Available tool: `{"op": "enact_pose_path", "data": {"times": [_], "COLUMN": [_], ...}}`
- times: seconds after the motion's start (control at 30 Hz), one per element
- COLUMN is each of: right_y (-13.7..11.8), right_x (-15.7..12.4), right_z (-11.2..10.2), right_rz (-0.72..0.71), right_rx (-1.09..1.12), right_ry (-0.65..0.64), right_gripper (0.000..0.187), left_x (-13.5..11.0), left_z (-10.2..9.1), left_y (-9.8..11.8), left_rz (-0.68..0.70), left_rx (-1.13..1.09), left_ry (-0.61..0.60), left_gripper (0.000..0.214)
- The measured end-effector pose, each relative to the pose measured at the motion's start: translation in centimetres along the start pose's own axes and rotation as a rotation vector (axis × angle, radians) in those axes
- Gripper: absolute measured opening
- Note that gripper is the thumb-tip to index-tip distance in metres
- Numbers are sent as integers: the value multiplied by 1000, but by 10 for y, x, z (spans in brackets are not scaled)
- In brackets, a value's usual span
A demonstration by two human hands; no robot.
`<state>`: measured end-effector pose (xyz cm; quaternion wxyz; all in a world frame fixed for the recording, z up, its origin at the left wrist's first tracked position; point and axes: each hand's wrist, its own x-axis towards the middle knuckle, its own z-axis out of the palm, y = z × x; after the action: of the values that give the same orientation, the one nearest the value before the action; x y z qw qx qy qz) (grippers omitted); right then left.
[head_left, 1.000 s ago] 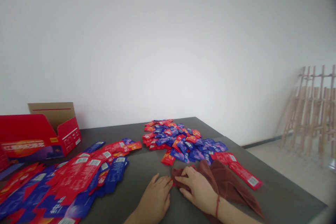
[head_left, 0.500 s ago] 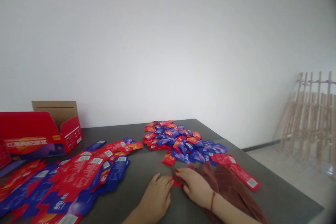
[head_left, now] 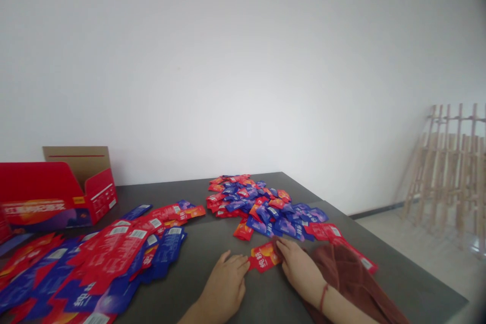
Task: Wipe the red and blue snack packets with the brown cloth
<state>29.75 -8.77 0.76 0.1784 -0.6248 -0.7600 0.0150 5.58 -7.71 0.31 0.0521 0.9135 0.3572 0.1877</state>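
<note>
The left hand (head_left: 225,277) is laid palm-down, fingers slightly spread, just beside the left end of a red sachet (head_left: 264,257). The right hand (head_left: 299,267) is angled inward, its fingertips placed against the sachet's right end.

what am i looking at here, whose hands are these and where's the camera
This is one camera worn on a person's head, looking forward and down, so the two bare hands are that person's own. On the dark grey table, the right hand has its fingers on one end of a red sachet. The left hand lies open beside the other end. A brown towel lies by the right arm. Ahead is a heap of red and blue sachets. To the left are flat printed packets and a red carton.
</note>
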Motion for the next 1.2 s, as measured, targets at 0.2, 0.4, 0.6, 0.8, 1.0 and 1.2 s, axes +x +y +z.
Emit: {"op": "enact_pose_path", "data": {"times": [0.2, 0.4, 0.6, 0.8, 1.0, 1.2], "right_y": [-47, -37, -16, -39, -60, -25], "right_x": [12, -9, -4, 29, 11, -22], "right_z": [10, -1, -8, -2, 8, -3], "right_rz": [-264, -326, -67, -86, -353, -206], "right_rx": [114, 157, -222, -329, -212, -170], "right_ry": [-64, -130, -61, -42, -77, -74], "right_gripper": [53, 53, 47, 32, 40, 45], "left_x": [0, -1, 0, 0, -1, -2], "left_z": [-3, -2, -1, -3, -4, -1], "left_y": [1, -5, -7, -4, -5, -7], "left_rz": [11, 9, 10, 2, 12, 13], "left_rx": [6, 2, -15, -7, -7, -13], "left_ry": [13, -19, -22, -9, -12, 1], "left_gripper": [46, 51, 51, 53, 56, 54]}}
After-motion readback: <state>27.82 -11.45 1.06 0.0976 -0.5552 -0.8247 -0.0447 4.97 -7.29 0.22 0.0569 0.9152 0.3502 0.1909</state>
